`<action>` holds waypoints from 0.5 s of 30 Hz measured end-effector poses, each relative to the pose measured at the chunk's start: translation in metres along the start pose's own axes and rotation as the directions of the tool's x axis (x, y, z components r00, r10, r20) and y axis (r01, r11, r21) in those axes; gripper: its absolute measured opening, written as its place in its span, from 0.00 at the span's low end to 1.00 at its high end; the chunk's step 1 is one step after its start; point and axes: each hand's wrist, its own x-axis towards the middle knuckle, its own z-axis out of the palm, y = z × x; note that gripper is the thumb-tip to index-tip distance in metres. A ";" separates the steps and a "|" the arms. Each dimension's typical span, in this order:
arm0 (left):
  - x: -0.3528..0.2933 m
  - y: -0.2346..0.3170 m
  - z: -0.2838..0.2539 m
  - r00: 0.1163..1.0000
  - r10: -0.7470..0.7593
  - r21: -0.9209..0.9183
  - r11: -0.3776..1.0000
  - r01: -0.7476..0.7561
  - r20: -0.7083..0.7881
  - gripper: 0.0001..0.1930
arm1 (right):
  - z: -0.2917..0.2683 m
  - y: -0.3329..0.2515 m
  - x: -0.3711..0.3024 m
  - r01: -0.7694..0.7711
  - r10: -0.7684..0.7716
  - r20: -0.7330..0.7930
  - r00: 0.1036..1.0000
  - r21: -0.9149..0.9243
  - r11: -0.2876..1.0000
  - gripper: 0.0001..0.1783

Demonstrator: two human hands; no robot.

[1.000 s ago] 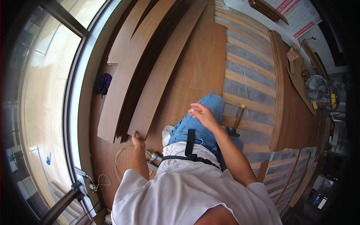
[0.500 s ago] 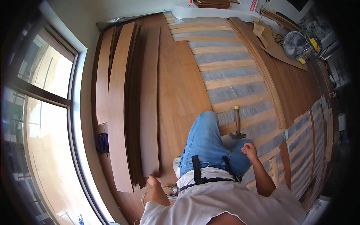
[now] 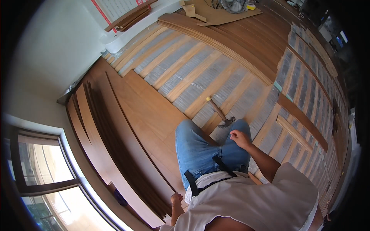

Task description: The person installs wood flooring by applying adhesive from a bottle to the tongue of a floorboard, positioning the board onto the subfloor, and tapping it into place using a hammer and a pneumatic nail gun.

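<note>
Blue jeans [image 3: 196, 150], brown floorboards [image 3: 115, 154], silver-striped underlay [image 3: 185, 73], white shirt [image 3: 250, 200].

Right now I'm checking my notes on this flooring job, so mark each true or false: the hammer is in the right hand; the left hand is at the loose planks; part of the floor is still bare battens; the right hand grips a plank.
1. The hammer is in the right hand. False: it lies on the floor beyond the knees.
2. The left hand is at the end of the loose planks. True.
3. Part of the floor shows bare battens. True.
4. The right hand grips a plank. False: it rests empty on the knee.
</note>
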 end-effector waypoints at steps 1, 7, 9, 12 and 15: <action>-0.007 0.019 0.010 0.997 0.045 0.002 0.999 -0.045 0.066 0.12 | -0.007 0.004 -0.002 -0.024 0.025 -0.050 0.998 0.025 0.999 0.11; -0.035 0.134 0.043 0.933 0.293 0.174 0.928 -0.330 0.208 0.17 | -0.037 0.005 -0.004 -0.154 0.307 -0.088 0.948 0.715 0.681 0.12; -0.040 0.178 0.056 0.927 0.308 0.289 0.887 -0.361 0.214 0.17 | -0.049 0.018 -0.002 -0.140 0.369 -0.136 0.919 0.764 0.630 0.13; -0.058 0.240 0.092 0.908 0.345 0.430 0.800 -0.418 0.239 0.19 | -0.075 0.051 -0.004 -0.107 0.480 -0.204 0.853 0.832 0.544 0.13; -0.065 0.300 0.143 0.871 0.395 0.531 0.690 -0.491 0.292 0.20 | -0.115 0.088 0.003 -0.075 0.646 -0.237 0.726 0.905 0.418 0.13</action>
